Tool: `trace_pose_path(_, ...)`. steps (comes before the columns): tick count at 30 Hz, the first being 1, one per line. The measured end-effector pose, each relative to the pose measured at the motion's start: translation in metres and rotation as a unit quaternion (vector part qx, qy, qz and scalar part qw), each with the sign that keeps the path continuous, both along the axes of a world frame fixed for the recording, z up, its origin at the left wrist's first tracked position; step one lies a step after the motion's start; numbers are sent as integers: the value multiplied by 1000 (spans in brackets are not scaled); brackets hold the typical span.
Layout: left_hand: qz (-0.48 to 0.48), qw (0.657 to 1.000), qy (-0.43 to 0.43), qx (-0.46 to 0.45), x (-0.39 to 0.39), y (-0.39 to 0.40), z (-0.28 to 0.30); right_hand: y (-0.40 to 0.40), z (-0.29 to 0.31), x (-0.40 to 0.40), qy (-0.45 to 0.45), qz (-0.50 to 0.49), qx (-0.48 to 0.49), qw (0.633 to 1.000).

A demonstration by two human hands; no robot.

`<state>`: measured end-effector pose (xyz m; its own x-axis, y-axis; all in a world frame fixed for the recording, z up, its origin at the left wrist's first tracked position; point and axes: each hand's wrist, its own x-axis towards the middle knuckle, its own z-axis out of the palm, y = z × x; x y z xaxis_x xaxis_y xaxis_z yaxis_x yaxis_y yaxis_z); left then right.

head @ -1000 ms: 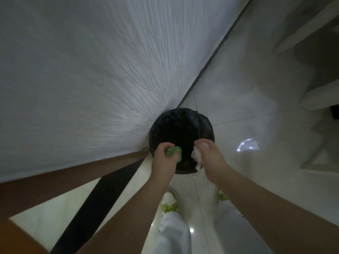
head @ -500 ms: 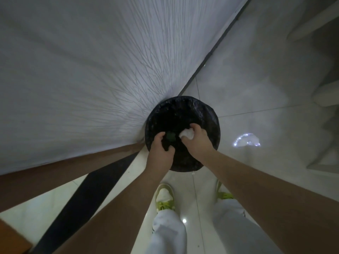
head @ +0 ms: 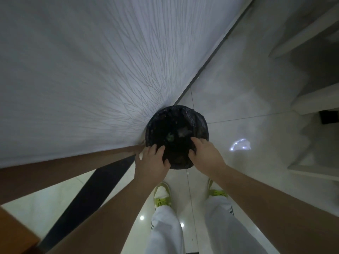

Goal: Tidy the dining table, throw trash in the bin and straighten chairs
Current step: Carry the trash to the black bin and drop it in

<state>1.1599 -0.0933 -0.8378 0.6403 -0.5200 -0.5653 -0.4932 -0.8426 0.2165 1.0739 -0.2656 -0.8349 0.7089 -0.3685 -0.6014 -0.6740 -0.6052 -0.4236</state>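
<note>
Over the round black bag-lined bin (head: 177,137), left hand (head: 151,165) and right hand (head: 204,154) are held empty, fingers loose. Green scrap (head: 169,137) and pale crumpled tissue (head: 184,133) are seen inside. Hands are best withdrawn clear of the liner.

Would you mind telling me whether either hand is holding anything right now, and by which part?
Neither holds anything. The left hand and right hand are open over the near rim of the bin; a green scrap and pale wad lie inside.
</note>
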Motion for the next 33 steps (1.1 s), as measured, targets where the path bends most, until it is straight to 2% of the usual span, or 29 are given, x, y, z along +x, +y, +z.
trace_pose_path(7,-94,993,-73,-13,-10,6,85,4,86,-32,6,115,-78,990)
trace_pose_path(14,-156,981,-112,-23,-27,17,206,21,208,-61,-2,145,-118,982)
trace_pose_path(17,-169,979,-116,-13,-42,25,257,29,267,-76,-11,135,-108,985)
trace_pose_path(23,-158,980,-110,-54,-62,36,342,48,368,-86,-62,116,-139,981)
trace_pose_path(33,-239,949,-162,-128,-35,39,421,62,453,-117,-58,-5,-215,975)
